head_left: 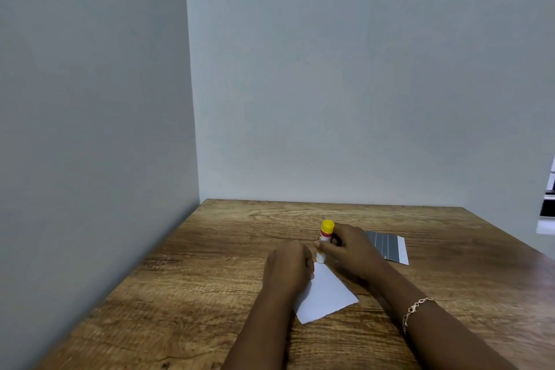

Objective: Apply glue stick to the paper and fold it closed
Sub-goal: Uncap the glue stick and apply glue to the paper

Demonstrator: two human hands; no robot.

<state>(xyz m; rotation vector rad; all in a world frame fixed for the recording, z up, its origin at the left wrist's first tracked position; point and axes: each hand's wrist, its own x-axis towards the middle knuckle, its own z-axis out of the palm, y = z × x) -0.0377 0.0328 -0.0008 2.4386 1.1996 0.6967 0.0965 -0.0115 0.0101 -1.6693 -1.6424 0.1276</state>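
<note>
Right hand (348, 246) grips glue stick (326, 234) at paper (327, 294) corner; left hand (286, 264) rests on paper, finger pose unclear; stroke could overrun onto table (210, 264) or wrinkle paper.

Matt wood-grain table (210, 294), smooth white paper (327, 294), plastic glue stick (326, 234).

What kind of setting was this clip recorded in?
Probably an indoor desk in a room corner, home or office unclear: a wood-grain table against two bare pale walls, with a glue stick and white paper in use.
</note>
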